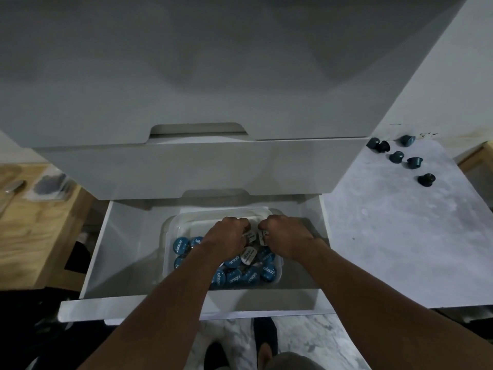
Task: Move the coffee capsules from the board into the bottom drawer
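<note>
The white bottom drawer (128, 236) stands pulled out, with a clear plastic tub (186, 220) inside it. Several blue-lidded coffee capsules (241, 273) lie in the tub, and a few white-lidded capsules (248, 255) lie on top. My left hand (226, 236) and my right hand (285, 236) reach into the tub side by side, fingers curled around white-lidded capsules between them. Several dark blue capsules (396, 157) still lie on the grey marble board (400, 236) at the right, most of them tipped over.
Two shut white drawers (186, 166) hang above the open one. A wooden surface (34, 222) with a spoon (10, 188) and a small bag (49, 185) lies at the left. My feet stand on marble floor (306, 340) below the drawer front.
</note>
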